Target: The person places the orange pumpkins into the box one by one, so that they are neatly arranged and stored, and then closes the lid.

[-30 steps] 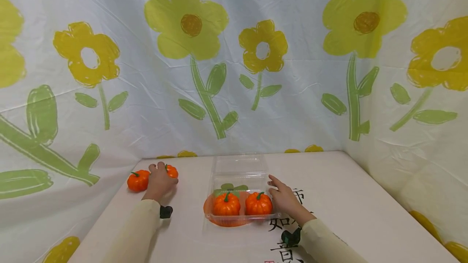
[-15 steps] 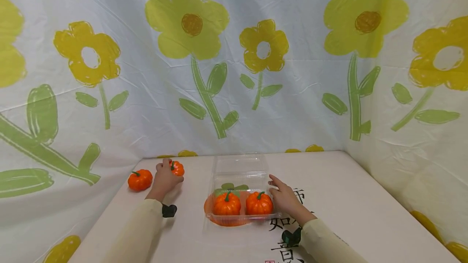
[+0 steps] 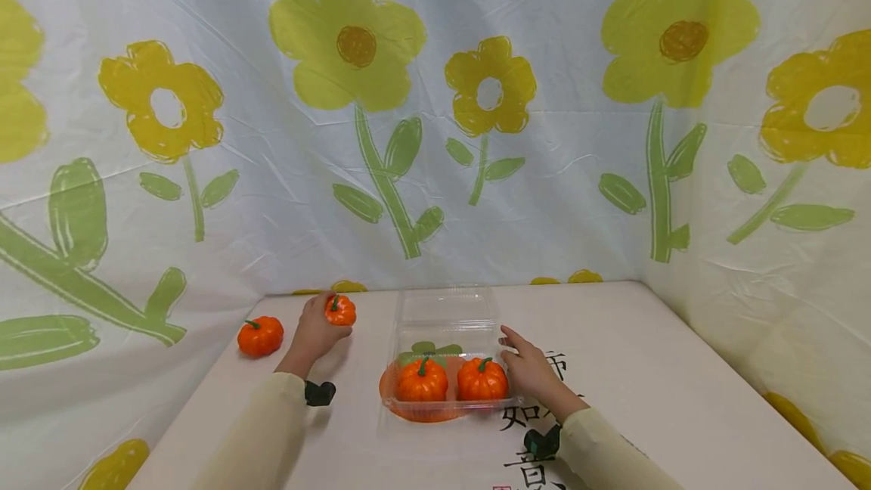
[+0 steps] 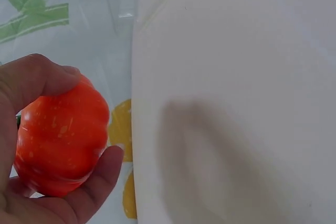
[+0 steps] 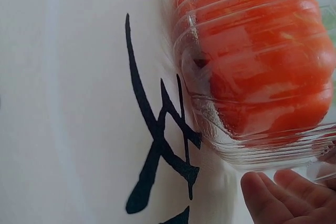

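My left hand (image 3: 316, 330) grips a small orange pumpkin (image 3: 342, 311) with a green stem, above the table's far left part. In the left wrist view, thumb and fingers curl round the pumpkin (image 4: 63, 135), and a shadow falls on the tabletop. A clear plastic clamshell box (image 3: 452, 404) stands with its lid raised at the back. Two pumpkins sit side by side in its front part, a left one (image 3: 422, 382) and a right one (image 3: 482, 380). Beside the box's right wall is my right hand (image 3: 534, 371), fingers extended; whether they touch it is hard to tell.
Another pumpkin (image 3: 261, 336) lies at the table's left edge. The pale table (image 3: 653, 384) bears black brushed characters (image 3: 520, 416) and a printed orange pumpkin picture under the box. A flowered curtain (image 3: 565, 172) closes off the back and sides.
My left hand has moved to the right with the pumpkin in its grip, away from the pumpkin at the left edge. The right hand and the box have stayed in place.
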